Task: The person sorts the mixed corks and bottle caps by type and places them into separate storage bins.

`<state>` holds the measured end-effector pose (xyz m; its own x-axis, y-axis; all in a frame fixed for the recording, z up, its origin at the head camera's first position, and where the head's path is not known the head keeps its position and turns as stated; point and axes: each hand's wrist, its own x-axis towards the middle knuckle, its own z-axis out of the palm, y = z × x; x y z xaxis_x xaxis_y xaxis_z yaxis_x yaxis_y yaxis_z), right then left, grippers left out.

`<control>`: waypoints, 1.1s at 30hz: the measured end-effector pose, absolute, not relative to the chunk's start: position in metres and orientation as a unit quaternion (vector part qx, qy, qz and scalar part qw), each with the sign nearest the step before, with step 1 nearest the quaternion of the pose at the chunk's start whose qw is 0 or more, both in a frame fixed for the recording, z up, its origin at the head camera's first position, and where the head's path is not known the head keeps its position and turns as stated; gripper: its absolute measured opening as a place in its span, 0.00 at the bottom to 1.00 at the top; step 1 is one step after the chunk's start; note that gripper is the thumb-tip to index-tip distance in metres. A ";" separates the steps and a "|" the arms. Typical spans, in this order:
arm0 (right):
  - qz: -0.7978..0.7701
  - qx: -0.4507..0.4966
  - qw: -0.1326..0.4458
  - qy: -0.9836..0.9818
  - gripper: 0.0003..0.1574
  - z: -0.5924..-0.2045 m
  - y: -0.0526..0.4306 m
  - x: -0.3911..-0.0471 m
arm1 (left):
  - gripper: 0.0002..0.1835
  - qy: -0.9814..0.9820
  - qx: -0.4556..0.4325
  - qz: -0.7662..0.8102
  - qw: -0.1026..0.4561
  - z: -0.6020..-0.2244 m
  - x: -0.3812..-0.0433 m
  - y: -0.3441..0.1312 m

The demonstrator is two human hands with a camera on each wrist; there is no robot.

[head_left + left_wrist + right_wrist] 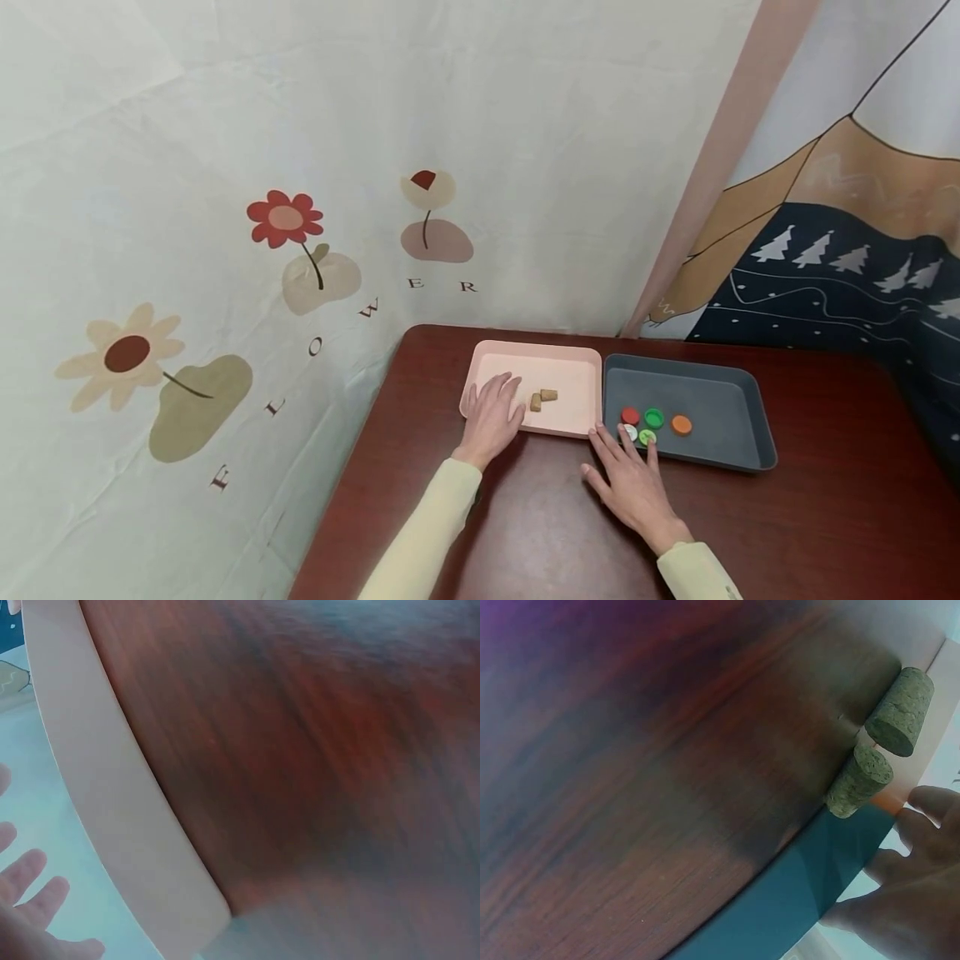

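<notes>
In the head view, my left hand [492,421] hovers over the near left part of the pink tray [577,421], fingers spread and holding nothing. Two short corks [536,402] lie in that tray to its right. My right hand [630,487] reaches with spread fingers to the near left corner of the dark blue-grey tray [720,417]. Its fingertips are by a white cap [630,432] and a light green cap [647,437]; contact is unclear. A red cap [630,415], a green cap [654,418] and an orange cap [681,425] lie beyond. Two corks [902,712] appear large in the right wrist view.
Both trays stand side by side on a dark red-brown wooden table [540,533]. Behind the table hangs a pale curtain [540,167] with printed flowers. A second printed cloth [840,275] hangs at the right.
</notes>
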<state>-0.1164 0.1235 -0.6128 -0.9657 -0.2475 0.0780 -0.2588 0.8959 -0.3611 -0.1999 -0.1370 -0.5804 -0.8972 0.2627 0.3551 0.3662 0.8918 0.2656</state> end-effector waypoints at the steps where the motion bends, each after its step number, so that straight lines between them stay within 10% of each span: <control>1: 0.188 0.130 0.015 -0.973 0.41 -0.613 0.124 -0.116 | 0.25 -0.961 -0.159 -0.165 0.157 -0.580 -0.198 -0.139; 33: 0.217 0.125 0.014 -0.968 0.42 -0.609 0.127 -0.114 | 0.53 -0.991 -0.066 -0.115 0.009 -0.602 -0.189 -0.192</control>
<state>-0.1144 0.1272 -0.6091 -0.9685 -0.2351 0.0818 -0.2475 0.8750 -0.4160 -0.1888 -0.1919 -0.6020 -0.9912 0.1285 0.0327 0.1325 0.9647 0.2274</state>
